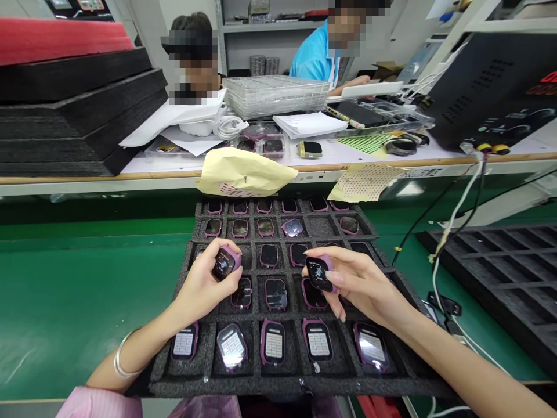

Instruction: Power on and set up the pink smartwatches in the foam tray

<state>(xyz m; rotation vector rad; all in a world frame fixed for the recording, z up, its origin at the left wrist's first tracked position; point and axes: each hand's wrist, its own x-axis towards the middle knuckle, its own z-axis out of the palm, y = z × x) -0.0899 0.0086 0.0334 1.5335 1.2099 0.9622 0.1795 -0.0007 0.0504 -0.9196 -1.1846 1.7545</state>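
Note:
A purple-cased smartwatch (pixel 225 262) with a lit screen is gripped between the thumb and fingers of my left hand (pixel 202 284), above the left part of a black foam tray (pixel 226 383). My right hand (pixel 363 281) pinches another purple smartwatch (pixel 319 273), also lit, over the tray's right-middle part. Several more watches lie in the tray's compartments. In the nearest row, the watches (pixel 274 342) show pale screens with lines of text; those farther back (pixel 269 255) have dark screens. My hands and the held watches cover some compartments.
Black foam slabs (pixel 87 116) with a red sheet on top stand at the left. Another foam tray (pixel 509 273) lies right, beside hanging cables (pixel 448 232). Two yellow papers (pixel 243 171) hang at the shelf edge. A black instrument (pixel 496 93) stands right. Two people sit beyond clear trays (pixel 274 96).

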